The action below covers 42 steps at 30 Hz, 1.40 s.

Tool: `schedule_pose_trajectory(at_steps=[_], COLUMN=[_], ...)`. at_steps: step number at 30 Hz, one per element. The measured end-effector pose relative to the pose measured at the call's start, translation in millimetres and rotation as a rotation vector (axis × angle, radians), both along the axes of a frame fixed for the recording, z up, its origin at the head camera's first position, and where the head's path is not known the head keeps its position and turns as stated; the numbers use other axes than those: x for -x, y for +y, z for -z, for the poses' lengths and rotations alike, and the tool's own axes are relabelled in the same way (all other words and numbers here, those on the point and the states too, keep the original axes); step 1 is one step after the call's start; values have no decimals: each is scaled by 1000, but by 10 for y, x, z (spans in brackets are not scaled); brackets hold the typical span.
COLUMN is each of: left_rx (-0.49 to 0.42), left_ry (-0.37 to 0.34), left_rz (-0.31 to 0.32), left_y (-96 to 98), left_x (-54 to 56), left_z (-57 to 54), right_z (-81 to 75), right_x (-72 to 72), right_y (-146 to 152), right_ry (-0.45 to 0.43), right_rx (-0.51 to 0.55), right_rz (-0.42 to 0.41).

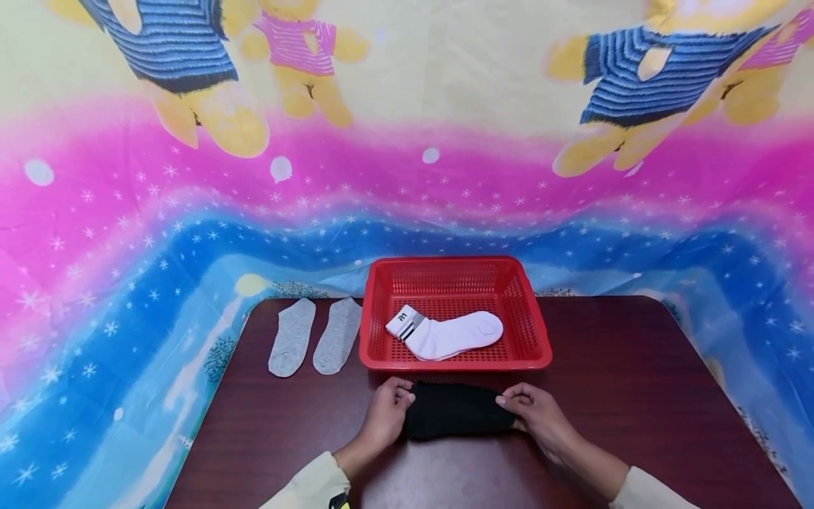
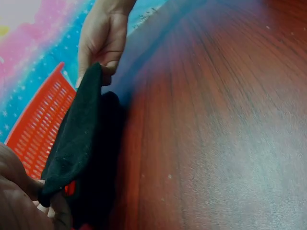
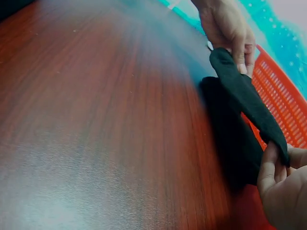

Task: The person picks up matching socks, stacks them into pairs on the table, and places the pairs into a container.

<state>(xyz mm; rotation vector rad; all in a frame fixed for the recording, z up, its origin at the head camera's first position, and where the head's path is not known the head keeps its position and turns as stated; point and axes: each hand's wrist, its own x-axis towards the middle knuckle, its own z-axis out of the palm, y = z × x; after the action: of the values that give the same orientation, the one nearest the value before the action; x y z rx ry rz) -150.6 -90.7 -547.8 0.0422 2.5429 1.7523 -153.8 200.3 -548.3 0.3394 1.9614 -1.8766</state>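
Observation:
Between both hands stretches a black sock, lifted a little above the table in front of the basket. My left hand pinches its left end between thumb and fingers. At the other end, my right hand pinches it likewise. In the right wrist view the held sock hangs over a second dark shape low on the table; whether that is another sock or partly shadow is hard to tell. A folded white pair of socks with black stripes lies inside the red basket.
Two grey socks lie side by side left of the basket, the right one close to its wall. The dark wooden table has rounded far corners. A patterned cloth hangs behind and around it.

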Motion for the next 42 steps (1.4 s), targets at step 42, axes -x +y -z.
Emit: schedule_pose_trajectory(at_steps=[42], left_rx=[523], left_ry=[179], left_rz=[50], left_y=[56], left_x=[7], left_z=[192], right_z=[159], right_x=[191], right_y=[-96], right_ry=[279], right_rx=[-653], right_rz=[-209])
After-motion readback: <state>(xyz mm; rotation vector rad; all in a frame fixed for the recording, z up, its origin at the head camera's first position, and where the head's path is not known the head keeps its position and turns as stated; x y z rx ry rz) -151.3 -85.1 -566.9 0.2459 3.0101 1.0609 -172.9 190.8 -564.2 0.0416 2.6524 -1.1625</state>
